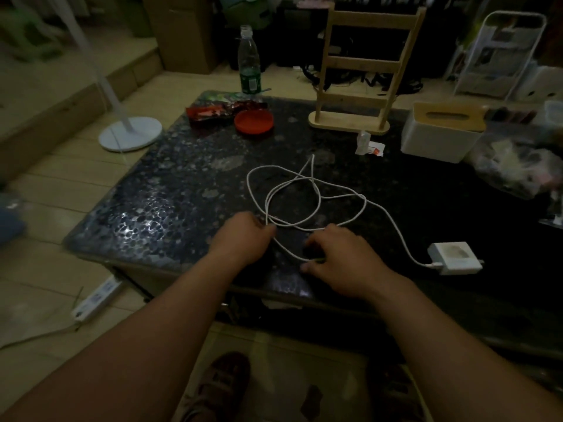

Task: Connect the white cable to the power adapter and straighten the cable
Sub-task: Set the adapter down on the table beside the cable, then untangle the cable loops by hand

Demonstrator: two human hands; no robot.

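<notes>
Tabletop [182, 190]: dark, speckled, dimly lit.
White cable [365, 205]: loose crossing loops mid-tabletop, one end plugged into power adapter [454, 257] at right.
Left hand [243, 239]: fingers pinching cable.
Right hand [341, 257]: fingers curled over cable; grip unclear.

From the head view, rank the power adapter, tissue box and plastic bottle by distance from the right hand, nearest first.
1. Power adapter: to the right of the right hand, near the table's front edge.
2. Tissue box: far right, toward the back.
3. Plastic bottle: far back left, at the table's far edge.
</notes>
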